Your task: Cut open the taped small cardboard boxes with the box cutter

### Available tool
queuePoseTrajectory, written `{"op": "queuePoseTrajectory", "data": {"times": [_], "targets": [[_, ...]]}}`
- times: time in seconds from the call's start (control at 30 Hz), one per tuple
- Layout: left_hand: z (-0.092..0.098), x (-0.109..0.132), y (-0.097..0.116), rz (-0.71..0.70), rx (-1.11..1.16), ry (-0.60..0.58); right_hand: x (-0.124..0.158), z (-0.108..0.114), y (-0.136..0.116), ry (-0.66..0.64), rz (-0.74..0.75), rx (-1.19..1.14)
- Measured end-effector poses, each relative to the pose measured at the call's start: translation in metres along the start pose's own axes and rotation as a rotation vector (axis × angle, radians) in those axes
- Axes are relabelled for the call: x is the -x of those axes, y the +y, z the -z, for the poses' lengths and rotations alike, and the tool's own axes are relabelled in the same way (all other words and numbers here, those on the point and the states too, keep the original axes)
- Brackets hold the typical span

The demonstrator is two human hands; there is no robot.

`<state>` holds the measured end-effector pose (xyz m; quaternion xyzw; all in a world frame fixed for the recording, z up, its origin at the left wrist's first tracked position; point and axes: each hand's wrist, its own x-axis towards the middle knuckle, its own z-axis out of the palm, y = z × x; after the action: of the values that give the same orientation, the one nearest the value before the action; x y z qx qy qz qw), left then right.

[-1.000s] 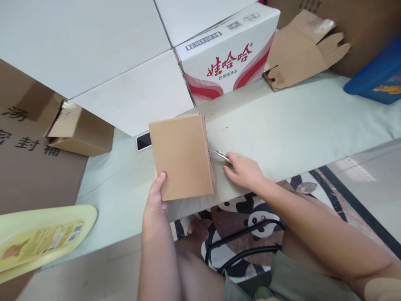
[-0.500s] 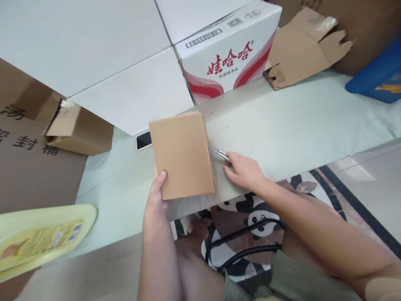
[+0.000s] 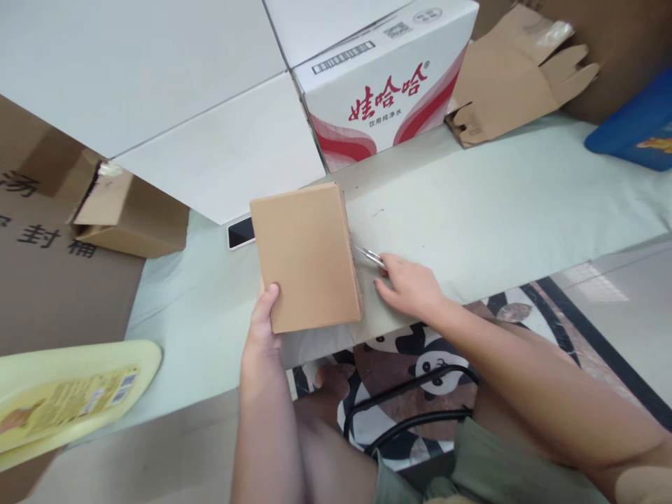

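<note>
A plain brown cardboard box (image 3: 309, 259) is gripped at its lower left by my left hand (image 3: 264, 318), thumb on the broad face and fingers hidden behind. Just right of the box, my right hand (image 3: 412, 283) is closed around a slim silver metal tool (image 3: 372, 257), which looks like a utility knife. Its thin tip points at the box's right side. Whether the tip touches the cardboard, I cannot tell. Partly behind the box lies a phone-like device (image 3: 240, 233) with a dark screen and white edge.
Large white cartons (image 3: 210, 133) and a red-and-white water carton (image 3: 388, 98) line the back. An opened cardboard piece (image 3: 504, 91) and a blue container (image 3: 633, 133) stand right. A small brown carton (image 3: 141, 217) and a yellow bottle (image 3: 78, 399) are left. Pale green cloth (image 3: 472, 203) covers the table.
The view has shifted very slightly. Both hands, the box and the silver tool keep nearly the same positions.
</note>
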<state>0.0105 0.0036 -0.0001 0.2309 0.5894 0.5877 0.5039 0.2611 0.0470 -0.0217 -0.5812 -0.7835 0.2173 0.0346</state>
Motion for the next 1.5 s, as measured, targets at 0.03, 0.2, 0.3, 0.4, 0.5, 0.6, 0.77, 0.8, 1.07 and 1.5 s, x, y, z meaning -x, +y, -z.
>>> {"op": "queuePoseTrajectory", "data": {"times": [0.03,0.2,0.3,0.4,0.5,0.6,0.77,0.8,1.07,1.5], "targets": [[-0.0001,-0.0001,0.0002,0.001,0.002,-0.001,0.0,0.0,0.0001,0.0,0.0,0.0],[-0.0006,0.0002,0.001,-0.003,0.006,0.015,0.0,-0.0004,0.0006,-0.002,0.0,0.001],[-0.0006,0.0006,0.0006,0.005,0.008,0.024,0.0002,-0.0002,0.0003,-0.003,-0.002,0.001],[-0.0001,0.0004,-0.0003,0.002,0.008,0.02,0.0004,0.0006,-0.0002,-0.002,0.001,0.0],[0.0002,0.0001,-0.0007,-0.012,-0.001,0.007,0.0007,0.0011,-0.0006,-0.006,-0.003,0.006],[-0.0003,0.0001,-0.0002,-0.011,-0.008,0.003,0.0005,0.001,-0.0007,-0.009,-0.005,0.008],[-0.0018,0.0009,0.001,0.001,-0.008,0.013,0.0,0.0,-0.0003,-0.005,0.003,0.008],[-0.0021,0.001,0.0011,0.002,-0.008,0.016,0.0001,-0.0002,-0.0003,-0.004,0.004,0.008],[-0.0017,0.0004,0.0001,-0.015,-0.014,-0.013,0.0004,-0.0001,0.0003,0.0,0.008,0.007],[-0.0031,0.0,-0.0011,0.003,-0.021,0.015,0.0024,0.0043,-0.0031,-0.019,-0.001,0.02]]}}
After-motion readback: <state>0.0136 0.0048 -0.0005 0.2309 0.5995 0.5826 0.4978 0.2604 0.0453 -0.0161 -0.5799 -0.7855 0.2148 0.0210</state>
